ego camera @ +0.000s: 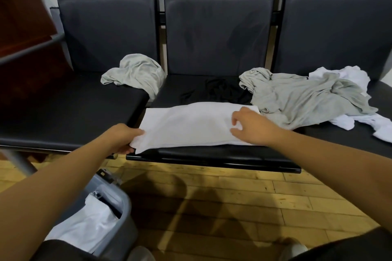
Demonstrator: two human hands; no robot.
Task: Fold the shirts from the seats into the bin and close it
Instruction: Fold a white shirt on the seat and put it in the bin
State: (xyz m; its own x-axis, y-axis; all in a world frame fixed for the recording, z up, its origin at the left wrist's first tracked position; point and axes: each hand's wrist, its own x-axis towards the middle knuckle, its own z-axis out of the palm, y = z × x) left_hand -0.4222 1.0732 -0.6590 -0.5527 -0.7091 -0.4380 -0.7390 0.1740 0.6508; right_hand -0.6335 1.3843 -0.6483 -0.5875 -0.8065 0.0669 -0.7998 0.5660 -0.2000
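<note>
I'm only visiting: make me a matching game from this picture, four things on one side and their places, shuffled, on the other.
Things
1. folded white shirt
2. balled-up pale grey shirt
3. crumpled black garment
4. grey plastic bin

Places
A. on the wooden floor
B. back of the middle seat
C. on the left seat
D. front of the middle seat, held by left hand and right hand

Pairs: 1-D, 2-C, 3-B, 4-A

folded shirt [186, 127] lies at the front of the middle seat [212, 151]; crumpled shirt [135, 72] behind-left, pile [297, 99] right; bin [125, 203] on the floor [233, 197], front-left.
</note>
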